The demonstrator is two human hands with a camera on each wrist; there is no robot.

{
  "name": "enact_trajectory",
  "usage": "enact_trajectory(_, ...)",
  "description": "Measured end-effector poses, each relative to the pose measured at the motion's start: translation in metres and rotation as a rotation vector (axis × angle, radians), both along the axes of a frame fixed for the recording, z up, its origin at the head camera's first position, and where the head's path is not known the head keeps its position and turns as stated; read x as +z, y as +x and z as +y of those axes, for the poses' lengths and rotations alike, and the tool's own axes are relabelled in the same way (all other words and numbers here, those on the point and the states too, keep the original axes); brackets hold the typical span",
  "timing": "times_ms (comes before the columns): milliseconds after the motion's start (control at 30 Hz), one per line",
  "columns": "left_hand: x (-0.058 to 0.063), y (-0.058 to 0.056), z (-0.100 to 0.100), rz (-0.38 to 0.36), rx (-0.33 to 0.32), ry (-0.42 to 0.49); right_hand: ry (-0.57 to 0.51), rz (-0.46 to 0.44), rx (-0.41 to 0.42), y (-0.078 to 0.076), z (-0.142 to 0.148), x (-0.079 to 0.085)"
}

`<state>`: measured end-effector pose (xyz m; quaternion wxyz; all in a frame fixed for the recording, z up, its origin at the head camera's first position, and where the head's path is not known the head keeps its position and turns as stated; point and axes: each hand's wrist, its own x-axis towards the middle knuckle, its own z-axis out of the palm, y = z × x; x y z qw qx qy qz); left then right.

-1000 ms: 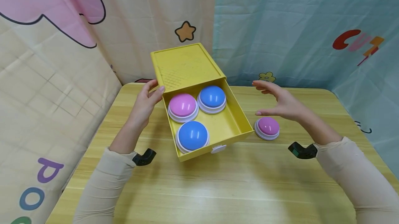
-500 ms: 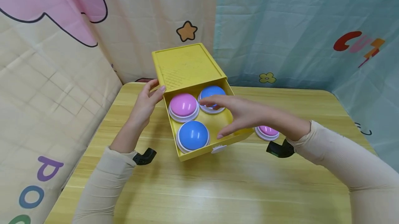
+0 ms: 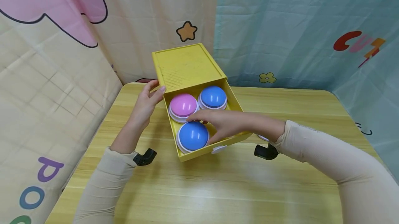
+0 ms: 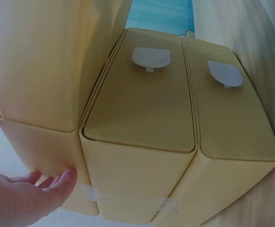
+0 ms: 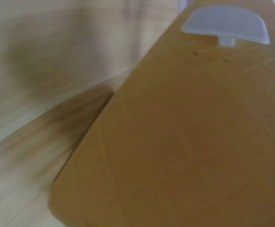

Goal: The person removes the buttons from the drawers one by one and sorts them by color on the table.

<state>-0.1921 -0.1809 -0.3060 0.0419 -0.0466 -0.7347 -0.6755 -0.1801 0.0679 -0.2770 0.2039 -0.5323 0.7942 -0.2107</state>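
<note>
A yellow drawer cabinet point(image 3: 187, 66) stands on the table with its top drawer point(image 3: 191, 157) pulled out. My left hand point(image 3: 144, 104) rests at the cabinet's upper left edge; in the left wrist view its fingers touch the casing's side. Inside the drawer, my right hand point(image 3: 222, 122) grips the front blue dome button point(image 3: 194, 135), fingers over its back and thumb at its right side. A pink dome button point(image 3: 183, 104) and another blue dome button point(image 3: 213, 96) sit behind it. The right wrist view shows only the textured drawer front point(image 5: 175, 142), no hand.
Below the open drawer are two more drawers with white handles point(image 4: 151, 56). On the wooden table point(image 3: 199, 196), a white rim point(image 3: 263, 137) shows beneath my right forearm; the rest of that button is hidden. Printed curtains point(image 3: 274, 26) hang behind the table.
My right hand has come left from above the loose pink button, over the drawer, and down to the front blue button. My left hand and the drawer stay put.
</note>
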Motion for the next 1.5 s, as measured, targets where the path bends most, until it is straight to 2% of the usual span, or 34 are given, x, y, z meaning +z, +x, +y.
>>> enact_trajectory(200,0.000,0.000,0.000,0.000,-0.004,0.003,0.010,0.059,0.000,0.000,-0.005,-0.006)
enact_trajectory(433,-0.001,0.000,0.000,0.001,-0.005,0.006,-0.020,0.036,-0.011,-0.001,-0.002,-0.004)
enact_trajectory(567,-0.001,0.000,0.000,0.001,-0.006,0.008,-0.087,-0.001,-0.025,-0.003,0.006,0.003)
enact_trajectory(733,-0.002,0.000,-0.001,0.007,-0.014,0.016,-0.199,-0.001,-0.041,-0.007,0.021,0.016)
enact_trajectory(933,-0.002,-0.001,-0.001,0.005,-0.014,0.025,-0.308,0.059,-0.099,-0.007,0.051,0.036)
enact_trajectory(1167,-0.002,-0.002,-0.001,-0.001,-0.011,0.023,-0.350,0.167,-0.237,-0.002,0.099,0.049)
enact_trajectory(1333,-0.001,-0.001,-0.001,-0.001,-0.011,0.025,-0.374,0.172,-0.312,0.004,0.134,0.042)
enact_trajectory(1500,-0.001,-0.001,-0.001,0.006,-0.016,0.025,-0.387,0.160,-0.400,0.014,0.166,0.022)
